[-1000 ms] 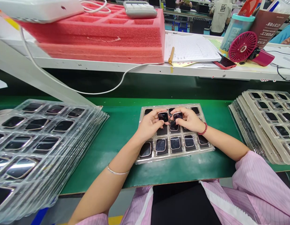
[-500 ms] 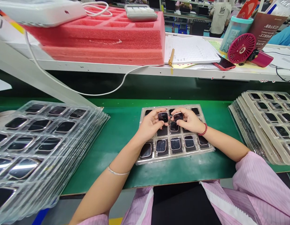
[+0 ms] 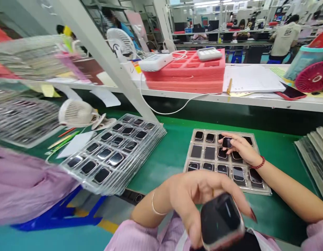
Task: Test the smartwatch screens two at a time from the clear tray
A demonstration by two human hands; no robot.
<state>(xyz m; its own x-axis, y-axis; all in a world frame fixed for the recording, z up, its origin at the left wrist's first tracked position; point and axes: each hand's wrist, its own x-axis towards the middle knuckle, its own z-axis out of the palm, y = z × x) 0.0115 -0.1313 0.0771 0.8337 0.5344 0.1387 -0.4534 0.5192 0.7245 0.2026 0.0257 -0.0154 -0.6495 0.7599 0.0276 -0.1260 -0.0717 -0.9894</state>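
Close to the camera, my left hand (image 3: pixel 200 198) grips a smartwatch body (image 3: pixel 221 220) by its edges, its dark screen turned toward me. My right hand (image 3: pixel 241 148) is over the clear plastic tray (image 3: pixel 264 190) on the green bench, fingers closed on a second smartwatch body (image 3: pixel 227 142). Several similar dark-screened watch bodies sit in the tray's compartments. Two compartments in the left part of its second row (image 3: pixel 203 152) hold no watch. The lower edge of the tray is partly hidden behind my left hand.
To the left stands a stack of clear trays (image 3: pixel 148 153) with watch bodies. Another stack of trays (image 3: pixel 314 150) is at the right edge. A white fan (image 3: pixel 76 113) and pens lie further left, near a person's pink sleeve (image 3: pixel 25 188). Above, a shelf (image 3: pixel 245 101) carries red foam (image 3: pixel 182 83).
My left hand has come off the tray toward the camera with its watch body. My right hand stays over the tray with its own. The view has swung left.
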